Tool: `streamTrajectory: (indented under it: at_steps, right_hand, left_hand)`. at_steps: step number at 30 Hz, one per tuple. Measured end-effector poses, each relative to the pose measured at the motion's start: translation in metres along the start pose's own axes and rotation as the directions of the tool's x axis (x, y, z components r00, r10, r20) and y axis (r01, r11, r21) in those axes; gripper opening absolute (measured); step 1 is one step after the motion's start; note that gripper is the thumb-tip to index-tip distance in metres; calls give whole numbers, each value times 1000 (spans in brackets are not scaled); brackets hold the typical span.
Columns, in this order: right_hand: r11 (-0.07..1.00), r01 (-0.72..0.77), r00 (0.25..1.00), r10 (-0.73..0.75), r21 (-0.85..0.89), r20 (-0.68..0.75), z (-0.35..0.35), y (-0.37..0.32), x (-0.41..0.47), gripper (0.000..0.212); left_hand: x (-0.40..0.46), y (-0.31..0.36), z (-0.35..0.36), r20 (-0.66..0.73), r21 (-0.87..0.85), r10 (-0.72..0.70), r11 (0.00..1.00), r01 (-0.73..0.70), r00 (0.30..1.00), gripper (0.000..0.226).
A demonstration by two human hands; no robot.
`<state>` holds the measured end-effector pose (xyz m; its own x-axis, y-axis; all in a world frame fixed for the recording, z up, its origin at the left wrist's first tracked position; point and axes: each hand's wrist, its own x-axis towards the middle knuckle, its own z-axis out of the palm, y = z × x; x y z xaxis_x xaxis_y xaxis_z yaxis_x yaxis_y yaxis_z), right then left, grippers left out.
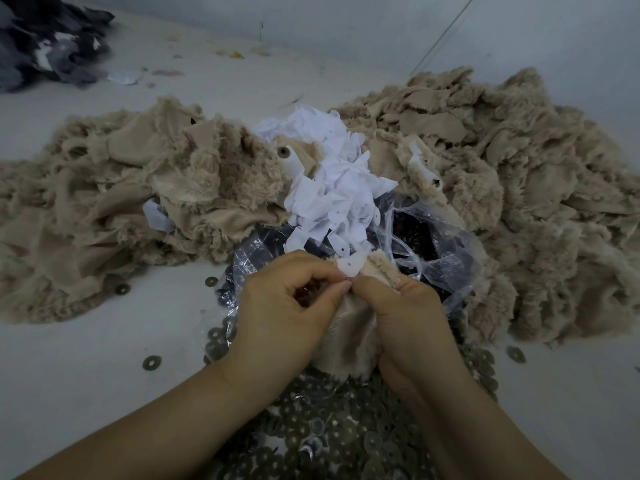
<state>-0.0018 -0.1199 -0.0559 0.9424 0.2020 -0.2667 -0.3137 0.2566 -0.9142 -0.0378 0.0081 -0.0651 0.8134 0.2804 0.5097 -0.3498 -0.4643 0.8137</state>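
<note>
Plush piece [349,327], pinched at centre by left hand [287,317] (9 o'clock side) and right hand [412,323] (3 o'clock side) above washers [329,427] at 6 o'clock, judged light, limp, fuzzy-slippery; best gripped at top edge by white patch [351,266].

Two hands are counted: the left hand [287,306] and the right hand [412,317]. One beige plush piece [346,337] is held between them, and one white patch [349,266] is borne on it. Two heaps of beige plush pieces are recorded, a left heap [121,202] and a right heap [502,168], with one heap of white patches [332,174] between them. One clear plastic bag [443,244] is counted. The pile of metal washers [329,427] holds too many to be counted. On the table [86,358], three loose washers [151,362] are seen left of the pile and one single washer [516,354] right of it. One dark fabric heap [45,43] is noted.
</note>
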Motion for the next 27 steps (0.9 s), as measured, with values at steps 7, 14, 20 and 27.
streamTrajectory:
  at_steps: [7,14,20,27]
  right_hand:
    - [999,20,1000,-21,-30,-17,-3,1,2,13]
    - [995,-58,998,60,-80,14,-4,2,2,15]
    - [996,-83,996,85,-45,36,-5,2,3,10]
    - [998,-9,999,12,-57,41,-7,3,4,19]
  left_hand:
    - [7,-1,-1,62,124,-25,992,17,998,13]
    - [13,3,-8,120,-96,-357,925,369,926,24]
    - [9,0,-11,150,-138,-289,941,310,945,21]
    - [29,-1,-22,307,187,69,974,-132,949,35]
